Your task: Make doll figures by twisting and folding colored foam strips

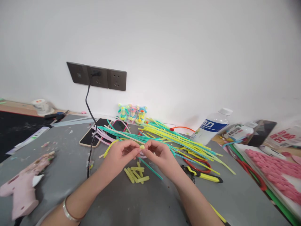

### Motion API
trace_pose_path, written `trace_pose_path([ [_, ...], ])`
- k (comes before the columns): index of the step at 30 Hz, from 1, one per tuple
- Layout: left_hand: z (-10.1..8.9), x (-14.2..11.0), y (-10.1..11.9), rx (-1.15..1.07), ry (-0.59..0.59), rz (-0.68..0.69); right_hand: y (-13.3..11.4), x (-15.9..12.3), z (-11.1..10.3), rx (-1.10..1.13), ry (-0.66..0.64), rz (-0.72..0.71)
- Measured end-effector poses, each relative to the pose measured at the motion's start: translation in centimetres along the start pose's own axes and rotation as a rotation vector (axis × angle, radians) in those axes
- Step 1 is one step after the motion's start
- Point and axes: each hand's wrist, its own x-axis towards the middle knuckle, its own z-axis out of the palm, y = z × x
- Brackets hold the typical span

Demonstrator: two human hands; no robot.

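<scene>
Between the fingertips of my left hand (121, 157) and my right hand (162, 157) is a small pale-yellow fuzzy piece (142, 147), pinched from both sides. Its full shape is hidden by the fingers. Just below the hands, several short yellow pipe cleaner pieces (136, 174) lie in a loose pile on the grey mat (141, 207). Long teal pipe cleaners (131, 135) and yellow pipe cleaners (171, 133) spread out behind the hands. To the right of my right hand lie yellow-and-black pliers (204, 175), beside a red-handled tool (204, 166).
A pink glue gun (21, 188) lies at left. A black cord (88, 103) runs from the wall socket past two phones (94, 136). Small colourful fuzzy figures (132, 113) stand against the wall. A water bottle (213, 125) and pink braided material (272, 169) are at right.
</scene>
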Motion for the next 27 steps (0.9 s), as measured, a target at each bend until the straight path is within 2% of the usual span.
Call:
trace_pose_path([
  [6, -0.07, 0.0, 0.04, -0.016, -0.065, -0.002, -0.41, -0.07, -0.77, 0.011, -0.005, 0.004],
  [14, 0.02, 0.05, 0.5, -0.055, -0.026, -0.01, -0.4, -0.08, -0.38, 0.134, -0.046, 0.01],
  [21, -0.2, 0.19, 0.47, -0.094, -0.064, -0.042, -0.01, -0.09, -0.2, 0.245, -0.118, 0.034],
  [27, -0.32, 0.24, 0.24, -0.081, -0.127, -0.062, -0.37, -0.1, -0.93, 0.275, -0.103, -0.057],
])
